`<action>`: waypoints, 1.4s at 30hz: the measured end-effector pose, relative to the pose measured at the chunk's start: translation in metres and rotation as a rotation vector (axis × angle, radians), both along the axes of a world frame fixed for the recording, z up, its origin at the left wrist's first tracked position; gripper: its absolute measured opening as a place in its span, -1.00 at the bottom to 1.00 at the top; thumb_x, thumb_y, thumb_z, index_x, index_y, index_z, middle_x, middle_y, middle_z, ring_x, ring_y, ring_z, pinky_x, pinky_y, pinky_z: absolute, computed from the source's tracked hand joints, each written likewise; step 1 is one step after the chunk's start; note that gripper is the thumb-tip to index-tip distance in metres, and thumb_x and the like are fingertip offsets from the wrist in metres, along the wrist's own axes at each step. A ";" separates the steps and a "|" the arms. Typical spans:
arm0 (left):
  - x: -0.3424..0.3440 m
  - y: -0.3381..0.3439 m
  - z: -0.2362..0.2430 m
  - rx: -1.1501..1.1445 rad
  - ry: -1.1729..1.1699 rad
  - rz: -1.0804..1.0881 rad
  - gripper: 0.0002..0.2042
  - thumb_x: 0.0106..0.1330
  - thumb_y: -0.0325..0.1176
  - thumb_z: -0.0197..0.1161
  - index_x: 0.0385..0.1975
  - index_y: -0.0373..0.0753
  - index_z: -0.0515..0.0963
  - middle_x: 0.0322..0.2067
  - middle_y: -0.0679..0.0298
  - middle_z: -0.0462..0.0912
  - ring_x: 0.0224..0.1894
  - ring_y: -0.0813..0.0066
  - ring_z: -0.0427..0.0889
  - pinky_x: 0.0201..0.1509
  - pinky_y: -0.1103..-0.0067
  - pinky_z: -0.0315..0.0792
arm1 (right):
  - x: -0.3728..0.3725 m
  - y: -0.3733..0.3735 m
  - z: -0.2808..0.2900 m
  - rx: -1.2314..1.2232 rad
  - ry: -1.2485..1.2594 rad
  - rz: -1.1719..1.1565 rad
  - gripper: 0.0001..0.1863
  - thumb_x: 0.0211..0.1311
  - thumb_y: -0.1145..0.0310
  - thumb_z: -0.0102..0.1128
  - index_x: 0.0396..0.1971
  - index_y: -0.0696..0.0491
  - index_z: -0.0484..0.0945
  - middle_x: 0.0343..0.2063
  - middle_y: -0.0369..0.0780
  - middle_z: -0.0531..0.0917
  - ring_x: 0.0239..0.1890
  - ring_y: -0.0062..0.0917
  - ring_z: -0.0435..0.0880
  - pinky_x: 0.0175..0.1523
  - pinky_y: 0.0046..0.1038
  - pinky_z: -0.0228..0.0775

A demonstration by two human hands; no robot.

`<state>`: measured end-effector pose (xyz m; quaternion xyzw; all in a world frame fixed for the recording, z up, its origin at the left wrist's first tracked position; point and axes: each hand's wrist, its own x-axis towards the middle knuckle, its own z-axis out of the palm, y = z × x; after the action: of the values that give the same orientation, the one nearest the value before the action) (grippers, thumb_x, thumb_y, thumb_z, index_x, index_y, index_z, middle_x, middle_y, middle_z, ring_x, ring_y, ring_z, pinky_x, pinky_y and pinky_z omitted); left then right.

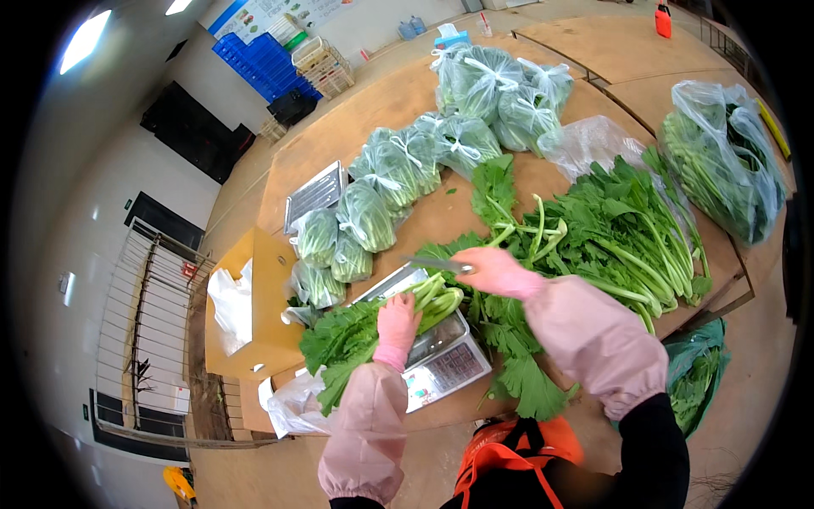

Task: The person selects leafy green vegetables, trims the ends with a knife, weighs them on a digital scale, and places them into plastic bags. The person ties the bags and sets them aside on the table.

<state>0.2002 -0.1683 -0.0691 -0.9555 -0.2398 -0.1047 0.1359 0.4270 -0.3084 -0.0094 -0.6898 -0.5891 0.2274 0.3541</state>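
"Grasping what, those left fingers?"

"A bunch of leafy greens point(352, 339). The left hand point(398, 322) is wrapped over its stems, holding it over the scale point(445, 373), stem ends to the right, leaves spilling left."

"And the right hand?"

"The right hand point(496, 270) has its fingers curled round what looks like a knife point(434, 264), the blade pointing left, near the stems."

"So which step is this?"

"Dressing one bunch with the blade, I'd judge. The next move calls for a steady left grip and an edge kept clear of those fingers."

"Further out?"

"A loose pile of greens point(627, 229) on the surface point(432, 227) to the right, tied bags of greens point(407, 161) beyond the scale, a box point(275, 293) to the left."

"What's hard to make out?"

"Whether the blade touches a stem. The left palm is hidden, the bunch covers part of the scale, and the sack point(702, 365) at lower right is partly behind the sleeve point(606, 339)."
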 end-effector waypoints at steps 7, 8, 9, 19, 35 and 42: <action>0.001 -0.009 -0.014 0.072 -0.051 -0.013 -0.54 0.06 -0.27 0.22 0.01 -0.22 0.41 -0.27 0.30 0.44 -0.25 0.38 0.47 -0.24 0.43 0.37 | -0.027 0.084 -0.042 -0.246 -0.345 0.103 -0.73 0.04 0.30 0.07 -0.27 0.07 0.58 -0.34 -0.08 0.63 -0.23 -0.18 0.61 -0.13 -0.26 0.45; 0.001 -0.009 -0.016 0.095 -0.042 -0.006 -0.55 0.08 -0.31 0.18 0.02 -0.24 0.41 -0.27 0.30 0.44 -0.26 0.38 0.47 -0.24 0.45 0.38 | -0.025 0.086 -0.042 -0.182 -0.396 0.107 -0.74 0.04 0.31 0.07 -0.28 0.07 0.57 -0.36 -0.08 0.63 -0.25 -0.18 0.61 -0.15 -0.25 0.45; 0.004 -0.011 -0.019 0.109 -0.037 0.001 -0.57 0.09 -0.35 0.15 0.02 -0.26 0.40 -0.28 0.30 0.44 -0.27 0.39 0.47 -0.24 0.46 0.39 | -0.019 0.085 -0.046 -0.126 -0.450 0.111 -0.76 0.04 0.32 0.07 -0.29 0.07 0.57 -0.37 -0.09 0.62 -0.27 -0.18 0.61 -0.16 -0.24 0.45; 0.001 -0.006 -0.017 0.023 0.013 0.024 -0.50 0.06 -0.47 0.05 0.10 -0.29 0.34 -0.19 0.27 0.44 -0.16 0.37 0.45 -0.15 0.45 0.38 | 0.039 0.057 -0.031 0.448 0.007 -0.418 -0.68 0.06 0.20 0.25 -0.25 0.07 0.52 -0.43 -0.13 0.58 -0.44 -0.27 0.58 -0.35 -0.34 0.40; -0.054 0.007 0.125 -0.464 -0.129 -0.094 -0.63 0.08 -0.36 0.26 -0.06 -0.22 0.50 -0.12 0.09 0.53 -0.05 0.12 0.46 0.04 0.37 0.35 | 0.066 -0.163 -0.043 0.132 0.082 -0.845 -0.67 0.17 0.42 0.17 -0.04 0.14 0.52 -0.34 -0.26 0.65 -0.39 -0.73 0.49 -0.28 -0.63 0.36; -0.031 -0.044 0.119 -0.571 -0.135 -0.184 -0.67 0.11 -0.37 0.24 -0.10 -0.24 0.52 -0.15 0.11 0.55 -0.07 0.13 0.48 0.05 0.40 0.35 | 0.159 -0.293 -0.130 -0.112 -0.149 -1.122 -0.57 0.08 0.26 0.26 -0.05 0.12 0.53 -0.55 -0.32 0.55 -0.54 -0.70 0.41 -0.45 -0.62 0.25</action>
<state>0.1692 -0.2127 0.0503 -0.9636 -0.1808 -0.1083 -0.1646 0.5858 -0.6015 -0.1389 -0.9290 -0.1430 -0.0136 0.3411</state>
